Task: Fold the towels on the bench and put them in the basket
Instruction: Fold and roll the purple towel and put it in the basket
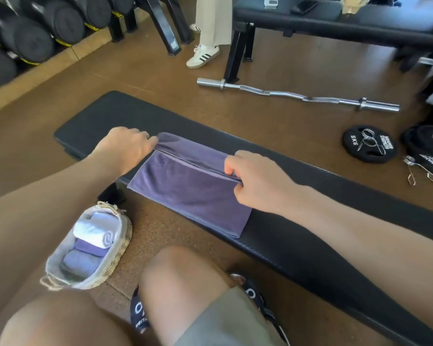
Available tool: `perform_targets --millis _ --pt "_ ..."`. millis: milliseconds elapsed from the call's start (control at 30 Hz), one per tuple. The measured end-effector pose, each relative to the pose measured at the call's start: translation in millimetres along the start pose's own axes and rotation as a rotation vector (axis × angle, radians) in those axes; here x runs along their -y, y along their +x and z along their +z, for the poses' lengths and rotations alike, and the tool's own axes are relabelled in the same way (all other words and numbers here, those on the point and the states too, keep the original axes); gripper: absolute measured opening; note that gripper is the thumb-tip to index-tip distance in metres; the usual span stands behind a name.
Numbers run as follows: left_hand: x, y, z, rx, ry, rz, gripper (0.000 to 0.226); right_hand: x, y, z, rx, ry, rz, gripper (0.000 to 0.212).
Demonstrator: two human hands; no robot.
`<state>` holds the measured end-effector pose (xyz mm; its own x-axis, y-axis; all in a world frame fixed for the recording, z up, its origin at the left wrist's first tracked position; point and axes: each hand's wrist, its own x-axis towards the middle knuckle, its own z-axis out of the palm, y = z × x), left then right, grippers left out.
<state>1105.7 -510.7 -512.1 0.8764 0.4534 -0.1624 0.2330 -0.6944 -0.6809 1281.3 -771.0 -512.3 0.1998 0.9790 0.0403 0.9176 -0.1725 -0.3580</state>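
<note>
Across the middle of the frame, a long black padded desk [273, 158] runs from the upper left toward the lower right. A purple towel [185, 186] lies flat on it near its left end, its near edge draped slightly over the desk's front side. The far strip of the towel is folded over toward the viewer, forming a narrow flap along the top.

The left hand [125, 149], at center left, pinches the left end of that flap between curled fingers and thumb. The right hand [255, 181], at center right, pinches the flap's right end in the same way. Both bare forearms reach in from the lower corners.

At lower left, a woven basket [121, 242] with a pale cloth lining stands on the brown floor just in front of the desk. Inside lie a rolled white towel [95, 232] and two folded lavender towels [81, 259] beside it.

At the bottom of the frame, the person's bare knees and olive shorts show. At upper right, a chrome curl bar [298, 96] lies on the floor, with black weight plates [369, 146] and spring clips near the right edge. Black dumbbells [35, 33] fill a rack at upper left. Another person's pale trousers and white sneaker [203, 56] appear at top center, beside a second black bench [335, 20].
</note>
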Motion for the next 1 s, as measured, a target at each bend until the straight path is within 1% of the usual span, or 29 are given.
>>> perform_targets --millis 100,167,267,367,400,467,533,600,667,733,833,1000 --pt "-15 -21 11 -0.001 -0.103 -0.117 0.038 20 -17 20 0.021 -0.038 0.003 0.024" --pt "-24 -28 19 -0.023 -0.287 -0.258 0.036 30 -25 30 0.01 -0.065 0.003 0.023" --pt "-36 -35 29 -0.068 -0.636 -0.469 0.032 41 -33 40 -0.019 -0.089 0.004 0.025" --pt "-46 -40 38 -0.072 -0.914 -0.546 0.037 46 -41 49 -0.099 -0.152 -0.025 0.035" --pt "-49 -42 41 -0.103 -0.987 -0.556 0.037 47 -44 52 -0.122 -0.158 -0.027 0.037" --pt "-53 -49 45 -0.197 -1.114 -0.595 0.034 47 -48 57 -0.079 -0.166 -0.013 0.037" --pt "-54 -55 49 -0.279 -1.193 -0.641 0.03 45 -52 63 -0.085 -0.165 -0.018 0.036" --pt "-51 -57 48 -0.327 -1.22 -0.68 0.027 46 -52 65 -0.106 -0.148 -0.004 0.033" --pt "-48 -56 43 -0.315 -1.292 -0.717 0.025 47 -50 65 -0.116 -0.13 0.019 0.027" --pt "-48 -55 41 -0.267 -1.404 -0.769 0.023 46 -50 67 -0.122 -0.123 0.05 0.021" --pt "-49 -56 45 -0.208 -1.537 -0.824 0.025 42 -53 71 -0.133 -0.111 0.064 0.018" --pt "-49 -48 47 -0.2 -1.604 -0.857 0.022 38 -53 73 -0.158 -0.089 0.094 0.014"
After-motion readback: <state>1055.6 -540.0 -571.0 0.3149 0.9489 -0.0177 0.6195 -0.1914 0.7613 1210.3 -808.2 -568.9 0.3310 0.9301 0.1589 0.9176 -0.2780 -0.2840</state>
